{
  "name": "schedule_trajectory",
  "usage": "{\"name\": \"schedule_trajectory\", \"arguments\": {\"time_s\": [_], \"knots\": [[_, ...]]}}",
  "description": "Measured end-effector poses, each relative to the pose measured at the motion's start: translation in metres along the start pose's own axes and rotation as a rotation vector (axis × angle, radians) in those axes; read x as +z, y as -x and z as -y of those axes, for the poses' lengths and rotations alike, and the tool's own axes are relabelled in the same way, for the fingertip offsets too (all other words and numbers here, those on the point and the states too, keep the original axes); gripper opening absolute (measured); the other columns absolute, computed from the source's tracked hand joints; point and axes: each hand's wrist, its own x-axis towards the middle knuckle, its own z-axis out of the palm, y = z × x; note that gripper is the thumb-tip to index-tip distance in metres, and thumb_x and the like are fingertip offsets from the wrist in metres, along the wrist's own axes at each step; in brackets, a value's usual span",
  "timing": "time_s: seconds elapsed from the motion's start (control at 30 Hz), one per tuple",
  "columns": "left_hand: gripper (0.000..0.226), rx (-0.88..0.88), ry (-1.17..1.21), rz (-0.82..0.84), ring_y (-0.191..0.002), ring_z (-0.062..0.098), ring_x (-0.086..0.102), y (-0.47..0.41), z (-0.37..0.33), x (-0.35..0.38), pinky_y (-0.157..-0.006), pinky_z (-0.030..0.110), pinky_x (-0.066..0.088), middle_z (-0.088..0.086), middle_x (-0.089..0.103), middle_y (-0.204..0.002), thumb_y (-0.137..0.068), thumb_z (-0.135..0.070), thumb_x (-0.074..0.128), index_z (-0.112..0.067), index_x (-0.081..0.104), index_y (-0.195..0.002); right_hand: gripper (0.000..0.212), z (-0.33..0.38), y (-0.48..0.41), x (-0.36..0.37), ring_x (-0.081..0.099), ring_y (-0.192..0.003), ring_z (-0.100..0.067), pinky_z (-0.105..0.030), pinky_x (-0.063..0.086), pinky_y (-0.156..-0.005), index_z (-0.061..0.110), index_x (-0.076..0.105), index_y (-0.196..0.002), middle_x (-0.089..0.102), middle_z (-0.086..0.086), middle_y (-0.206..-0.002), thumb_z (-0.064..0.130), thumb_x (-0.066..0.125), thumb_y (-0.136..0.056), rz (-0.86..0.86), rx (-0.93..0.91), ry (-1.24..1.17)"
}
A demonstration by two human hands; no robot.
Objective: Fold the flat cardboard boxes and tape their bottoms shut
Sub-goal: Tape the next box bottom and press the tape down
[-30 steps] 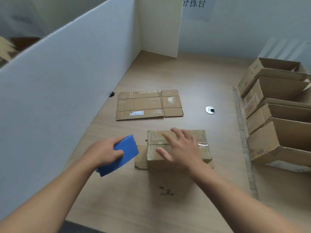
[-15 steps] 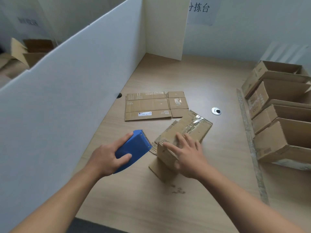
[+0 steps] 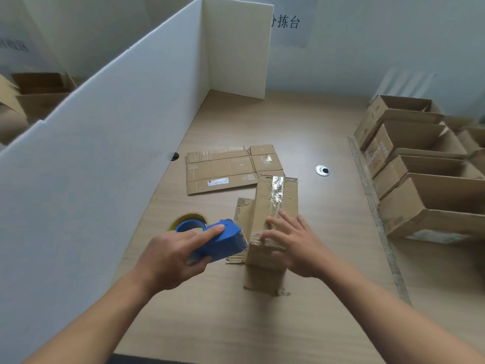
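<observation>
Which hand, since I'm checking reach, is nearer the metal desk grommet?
Right. The right hand rests on the taped box below the grommet; the left hand, gripping the blue tape dispenser, is farther, lower left.

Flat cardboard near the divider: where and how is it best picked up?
Probably by its near long edge, toward the left corner, coming from the person's side. The flat cardboard lies flush on the table, so only an edge can be pinched, and the box under the right hand hides its near right corner.
</observation>
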Motion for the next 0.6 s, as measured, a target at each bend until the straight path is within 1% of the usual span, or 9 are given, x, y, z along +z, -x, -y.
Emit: {"name": "schedule_trajectory", "arguments": {"time_s": [0.07, 0.13, 0.2, 0.27, 0.33, 0.37, 0.47, 0.53, 0.6], "knots": [[0.061, 0.111, -0.045, -0.016, -0.056, 0.018, 0.054, 0.001, 0.0, 0.002, -0.046, 0.029, 0.044, -0.009, 0.064, -0.079, -0.085, -0.036, 0.06, -0.038, 0.042, -0.143, 0.049, 0.009, -0.001, -0.012, 0.007, -0.153, -0.018, -0.041, 0.006, -0.123, 0.036, 0.051, -0.14, 0.029, 0.009, -0.159, 0.052, 0.05, -0.093, -0.164, 0.002, -0.165], [0.06, 0.19, -0.071, -0.043, -0.055, 0.017, 0.051, 0.001, 0.0, 0.004, -0.047, 0.029, 0.042, -0.008, 0.058, -0.073, -0.087, -0.032, 0.062, -0.035, 0.042, -0.143, 0.049, 0.021, -0.001, -0.024, 0.018, -0.15, -0.013, -0.032, 0.015, -0.12, 0.034, 0.052, -0.14, 0.039, 0.011, -0.152, 0.046, 0.057, -0.093, -0.251, 0.003, -0.392], [0.057, 0.24, -0.075, -0.067, -0.056, 0.017, 0.051, 0.0, -0.002, 0.002, -0.049, 0.029, 0.043, -0.007, 0.056, -0.072, -0.087, -0.03, 0.063, -0.033, 0.044, -0.141, 0.05, 0.033, 0.0, -0.033, 0.029, -0.144, -0.008, -0.026, 0.023, -0.118, 0.034, 0.05, -0.141, 0.045, 0.011, -0.147, 0.033, 0.066, -0.094, -0.235, -0.025, -0.523], [0.057, 0.279, -0.081, -0.072, -0.056, 0.017, 0.052, -0.001, -0.003, 0.0, -0.05, 0.028, 0.044, -0.007, 0.057, -0.072, -0.088, -0.029, 0.064, -0.033, 0.044, -0.141, 0.053, 0.041, 0.002, -0.039, 0.037, -0.137, -0.004, -0.018, 0.027, -0.113, 0.033, 0.05, -0.142, 0.048, 0.009, -0.145, 0.027, 0.069, -0.093, -0.203, -0.052, -0.547], [0.058, 0.307, -0.086, -0.065, -0.057, 0.017, 0.052, -0.002, -0.002, -0.001, -0.051, 0.028, 0.044, -0.007, 0.057, -0.073, -0.088, -0.029, 0.065, -0.032, 0.044, -0.142, 0.051, 0.044, 0.004, -0.038, 0.041, -0.133, -0.003, -0.01, 0.027, -0.109, 0.028, 0.054, -0.14, 0.05, 0.008, -0.143, 0.023, 0.07, -0.092, -0.189, -0.07, -0.541], [0.059, 0.317, -0.087, -0.058, -0.057, 0.017, 0.052, -0.002, -0.003, -0.002, -0.051, 0.028, 0.044, -0.006, 0.057, -0.074, -0.088, -0.029, 0.065, -0.032, 0.043, -0.142, 0.048, 0.045, 0.006, -0.037, 0.041, -0.132, -0.004, -0.01, 0.027, -0.109, 0.026, 0.057, -0.138, 0.051, 0.006, -0.142, 0.022, 0.07, -0.092, -0.183, -0.07, -0.533], [0.06, 0.335, -0.078, -0.042, -0.057, 0.017, 0.052, -0.003, -0.004, -0.002, -0.051, 0.028, 0.044, -0.007, 0.058, -0.075, -0.087, -0.028, 0.066, -0.032, 0.043, -0.143, 0.038, 0.047, 0.009, -0.034, 0.043, -0.131, -0.006, -0.015, 0.029, -0.109, 0.025, 0.063, -0.132, 0.052, 0.004, -0.14, 0.02, 0.068, -0.094, -0.187, -0.073, -0.52], [0.06, 0.351, -0.072, -0.038, -0.057, 0.016, 0.052, -0.003, -0.004, -0.002, -0.051, 0.028, 0.045, -0.007, 0.058, -0.075, -0.087, -0.028, 0.066, -0.032, 0.043, -0.143, 0.034, 0.047, 0.013, -0.033, 0.043, -0.131, -0.005, -0.021, 0.032, -0.109, 0.028, 0.066, -0.127, 0.052, 0.006, -0.139, 0.02, 0.061, -0.095, -0.18, -0.066, -0.547], [0.062, 0.375, -0.069, -0.029, -0.058, 0.016, 0.053, -0.003, -0.004, -0.003, -0.052, 0.027, 0.045, -0.007, 0.058, -0.076, -0.087, -0.028, 0.067, -0.031, 0.042, -0.144, 0.035, 0.048, 0.017, -0.034, 0.042, -0.131, -0.002, -0.027, 0.034, -0.111, 0.033, 0.067, -0.124, 0.052, 0.011, -0.139, 0.026, 0.053, -0.093, -0.128, -0.032, -0.612]]}}
